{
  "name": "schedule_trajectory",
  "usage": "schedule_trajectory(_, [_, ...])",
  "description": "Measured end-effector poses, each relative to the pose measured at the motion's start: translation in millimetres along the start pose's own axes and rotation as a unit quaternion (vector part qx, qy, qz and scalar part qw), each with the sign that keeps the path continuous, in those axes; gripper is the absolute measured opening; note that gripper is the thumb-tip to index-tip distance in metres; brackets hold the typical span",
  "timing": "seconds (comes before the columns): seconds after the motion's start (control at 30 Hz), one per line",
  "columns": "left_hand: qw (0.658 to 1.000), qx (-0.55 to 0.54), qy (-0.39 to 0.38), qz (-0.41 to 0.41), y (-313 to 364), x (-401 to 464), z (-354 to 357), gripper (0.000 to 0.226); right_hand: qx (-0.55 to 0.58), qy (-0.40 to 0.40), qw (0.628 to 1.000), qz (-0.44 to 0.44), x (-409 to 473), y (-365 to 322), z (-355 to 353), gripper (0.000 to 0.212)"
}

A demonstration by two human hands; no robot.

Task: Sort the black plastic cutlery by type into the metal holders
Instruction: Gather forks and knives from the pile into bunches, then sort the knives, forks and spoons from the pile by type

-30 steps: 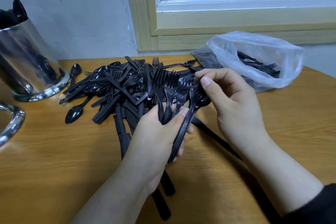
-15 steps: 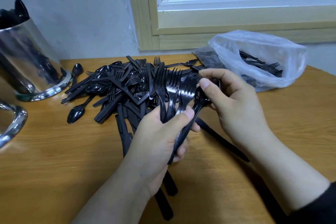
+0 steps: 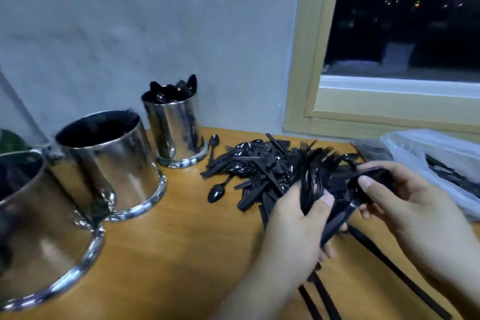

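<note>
My left hand (image 3: 293,226) is clamped round a fork bundle (image 3: 315,179), right hand (image 3: 405,205) pinching another; best square the handles, then drop them in the middle holder (image 3: 111,163).

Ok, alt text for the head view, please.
A left hand grips a bundle of black forks while the right hand pinches one piece beside it, above a cutlery pile on a wooden table. Three metal holders stand left.

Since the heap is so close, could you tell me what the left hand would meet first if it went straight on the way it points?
Probably the cutlery heap just beyond the left hand; depth is unclear.
</note>
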State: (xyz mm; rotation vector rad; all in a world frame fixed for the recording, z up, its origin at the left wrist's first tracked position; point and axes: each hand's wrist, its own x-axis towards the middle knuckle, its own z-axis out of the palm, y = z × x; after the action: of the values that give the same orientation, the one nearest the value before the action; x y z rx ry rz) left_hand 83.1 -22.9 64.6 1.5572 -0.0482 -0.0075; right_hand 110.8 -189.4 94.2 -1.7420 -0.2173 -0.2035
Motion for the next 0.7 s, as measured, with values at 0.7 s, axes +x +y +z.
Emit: schedule_trajectory(0.7, [0.976, -0.031, 0.207, 0.067, 164, -26, -283, 0.038, -0.117, 0.022, 0.968, -0.221, 113, -159, 238, 0.010])
